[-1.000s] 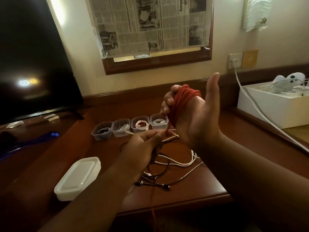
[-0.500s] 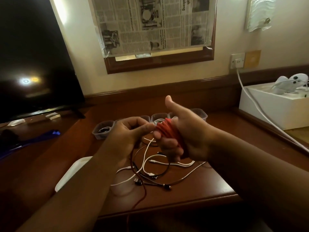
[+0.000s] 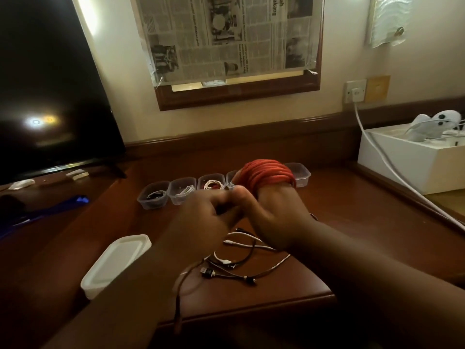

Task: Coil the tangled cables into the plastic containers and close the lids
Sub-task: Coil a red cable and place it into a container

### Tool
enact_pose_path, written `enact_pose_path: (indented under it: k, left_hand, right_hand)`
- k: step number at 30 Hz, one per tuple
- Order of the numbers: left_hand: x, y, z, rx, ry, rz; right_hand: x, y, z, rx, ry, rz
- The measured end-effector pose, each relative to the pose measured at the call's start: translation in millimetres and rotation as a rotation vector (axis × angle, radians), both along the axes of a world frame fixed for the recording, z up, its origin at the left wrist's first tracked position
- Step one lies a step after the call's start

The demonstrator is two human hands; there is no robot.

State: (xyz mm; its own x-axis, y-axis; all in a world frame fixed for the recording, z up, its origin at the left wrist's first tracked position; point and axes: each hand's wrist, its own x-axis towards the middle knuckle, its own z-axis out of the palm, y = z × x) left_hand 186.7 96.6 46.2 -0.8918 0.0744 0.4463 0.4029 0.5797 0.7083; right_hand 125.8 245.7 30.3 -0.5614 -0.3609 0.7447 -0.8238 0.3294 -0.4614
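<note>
Person at wooden desk (image 3: 339,220), both hands raised over its middle. R hand (image 3: 273,217) upright, back toward viewer, w/ red cable (image 3: 266,173) wound in many turns round its fingers; coil sits high on the hand, in front of the tub row. Whether those fingers are straight or bent inside the coil: can't tell. L hand (image 3: 203,217) blurred, just beside R hand and touching it near the thumb; fingers curled in, look pinched on the cable's loose end, though blur hides the exact grip. Dark blurred strand (image 3: 179,298) hangs down below L hand, past desk's front edge. Row of clear tubs (image 3: 176,195) along desk behind the hands, lids off: leftmost holds a dark cable, next a white one, third a white coil w/ some red; next is mostly hidden by the coil; rightmost tub (image 3: 300,173) shows beside the coil, contents unclear. Loose cables (image 3: 239,260), white and black, lie tangled on desk under the hands, plugs visible near front edge. White lid stack (image 3: 118,263) lies front-left on desk, partly behind L forearm. TV (image 3: 50,96) at left, dark, w/ lamp glare. Newspaper (image 3: 226,36) taped over a framed panel on wall. Wall socket (image 3: 355,91) at right w/ white cord (image 3: 385,159) running down past a white box (image 3: 402,167) holding white gear.
</note>
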Motion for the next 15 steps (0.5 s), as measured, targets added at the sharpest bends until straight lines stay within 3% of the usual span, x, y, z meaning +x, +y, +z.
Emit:
enact_pose_path:
  k: [2, 6, 11, 15]
  left_hand:
    - [2.4, -4.5, 9.0, 0.006, 0.083, 0.058]
    - [-2.3, -12.2, 11.9, 0.034, 0.080, 0.049]
    - [-7.5, -10.3, 1.4, 0.332, -0.214, -0.350]
    - [-2.9, 0.0, 3.0, 0.320, -0.110, -0.312]
  right_hand:
    - [7.3, -0.8, 4.9, 0.079, -0.164, 0.062]
    - [14.4, 2.1, 23.6, 0.077, -0.844, 0.363]
    - [23.0, 5.8, 28.1, 0.095, -1.081, 0.763]
    - [27.1, 3.7, 26.2, 0.023, -1.126, 0.904]
